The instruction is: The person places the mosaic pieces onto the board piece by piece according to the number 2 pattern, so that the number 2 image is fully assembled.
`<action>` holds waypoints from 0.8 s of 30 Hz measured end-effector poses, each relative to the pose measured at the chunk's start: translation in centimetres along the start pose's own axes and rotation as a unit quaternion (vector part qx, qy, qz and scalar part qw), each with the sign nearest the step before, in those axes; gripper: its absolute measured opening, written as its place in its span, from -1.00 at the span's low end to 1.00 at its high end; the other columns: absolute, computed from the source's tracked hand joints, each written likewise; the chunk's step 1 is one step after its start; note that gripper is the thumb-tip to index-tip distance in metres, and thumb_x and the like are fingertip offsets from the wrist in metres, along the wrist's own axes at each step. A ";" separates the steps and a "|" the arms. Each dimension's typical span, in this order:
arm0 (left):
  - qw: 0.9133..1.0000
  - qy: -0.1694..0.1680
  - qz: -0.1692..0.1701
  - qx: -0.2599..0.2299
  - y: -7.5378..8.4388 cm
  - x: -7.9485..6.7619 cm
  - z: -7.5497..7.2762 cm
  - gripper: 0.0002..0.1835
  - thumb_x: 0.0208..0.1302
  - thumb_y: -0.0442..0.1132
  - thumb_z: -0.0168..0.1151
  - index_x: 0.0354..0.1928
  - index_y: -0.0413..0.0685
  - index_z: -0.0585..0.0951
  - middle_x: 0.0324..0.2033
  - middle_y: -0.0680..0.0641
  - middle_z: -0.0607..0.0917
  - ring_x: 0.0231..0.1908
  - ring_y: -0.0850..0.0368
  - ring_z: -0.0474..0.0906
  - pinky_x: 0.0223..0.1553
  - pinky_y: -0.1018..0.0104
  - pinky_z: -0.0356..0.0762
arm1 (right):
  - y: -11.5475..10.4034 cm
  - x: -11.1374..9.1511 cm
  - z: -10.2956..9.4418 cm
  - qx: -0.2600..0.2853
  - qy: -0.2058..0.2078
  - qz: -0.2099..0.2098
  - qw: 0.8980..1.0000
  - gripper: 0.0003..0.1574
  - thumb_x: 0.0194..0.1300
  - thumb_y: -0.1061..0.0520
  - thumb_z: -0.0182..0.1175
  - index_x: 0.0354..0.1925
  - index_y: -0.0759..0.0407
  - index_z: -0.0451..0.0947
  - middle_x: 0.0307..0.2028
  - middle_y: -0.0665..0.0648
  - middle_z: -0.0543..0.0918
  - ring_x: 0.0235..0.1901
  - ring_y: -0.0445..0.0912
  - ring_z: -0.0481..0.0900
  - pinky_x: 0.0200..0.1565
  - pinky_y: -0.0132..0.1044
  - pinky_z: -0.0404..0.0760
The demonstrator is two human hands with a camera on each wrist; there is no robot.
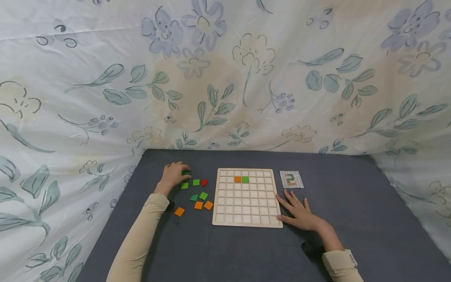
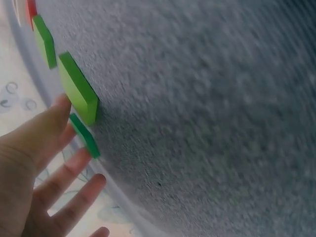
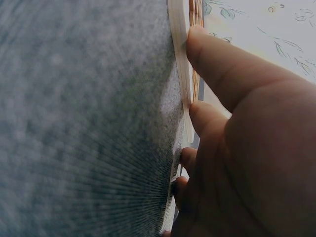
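My left hand (image 1: 173, 174) is over the far left of the table, fingers reaching around a dark green piece (image 2: 85, 137). In the left wrist view its fingertips are right at that piece, and the thumb overlaps a light green square (image 2: 79, 91). The fingers are spread and only slightly bent. A wooden grid board (image 1: 248, 222) lies flat at the centre, with an orange square (image 1: 237, 179) and a green square (image 1: 245, 179) in its upper cells. My right hand (image 1: 299, 213) spreads its fingers at the board's right edge, thumb and index fingertip resting on the rim.
Left of the board lie several loose pieces: orange squares (image 1: 199, 205), green squares (image 1: 196, 182), another dark green piece (image 1: 194, 197) and a red piece (image 1: 204, 183). A small pattern card (image 1: 291, 179) lies right of the board. Floral cloth (image 1: 246, 78) hangs behind the dark table (image 1: 225, 250).
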State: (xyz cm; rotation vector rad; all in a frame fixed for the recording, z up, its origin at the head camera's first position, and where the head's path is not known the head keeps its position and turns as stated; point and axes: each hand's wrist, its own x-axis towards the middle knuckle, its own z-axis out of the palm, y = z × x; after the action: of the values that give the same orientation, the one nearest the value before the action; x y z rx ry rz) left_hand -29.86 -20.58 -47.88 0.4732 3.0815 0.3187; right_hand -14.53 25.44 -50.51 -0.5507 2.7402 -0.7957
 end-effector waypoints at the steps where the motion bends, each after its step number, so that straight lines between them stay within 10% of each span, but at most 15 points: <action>1: 1.000 0.001 -0.002 0.000 -0.1 0.0 0.0 -0.64 0.13 -0.04 0.31 -0.04 0.00 0.65 -0.03 -0.17 0.56 0.01 -0.19 0.42 0.15 -0.31 0.17 | 0.0 0.0 0.0 -0.002 -0.002 0.004 1.000 -0.07 0.28 -0.22 0.08 0.43 0.08 -0.01 0.41 0.38 -0.15 0.37 0.35 -0.29 0.16 0.46 -0.45; 24: 0.999 0.014 -0.030 0.007 -1.1 -0.4 0.1 -0.69 0.14 -0.06 0.30 -0.13 -0.06 0.65 -0.15 -0.15 0.58 -0.06 -0.15 0.46 0.13 -0.27 0.23 | -0.2 -0.1 -0.3 -0.008 -0.002 0.012 1.000 -0.07 0.27 -0.23 0.08 0.43 0.09 0.01 0.42 0.37 -0.14 0.37 0.35 -0.28 0.16 0.47 -0.44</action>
State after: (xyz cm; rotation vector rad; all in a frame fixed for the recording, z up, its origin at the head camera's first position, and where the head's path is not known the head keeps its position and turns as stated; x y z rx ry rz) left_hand -29.78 -21.75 -48.21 0.3795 3.1193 0.3064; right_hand -14.49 25.45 -50.15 -0.5209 2.7456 -0.7664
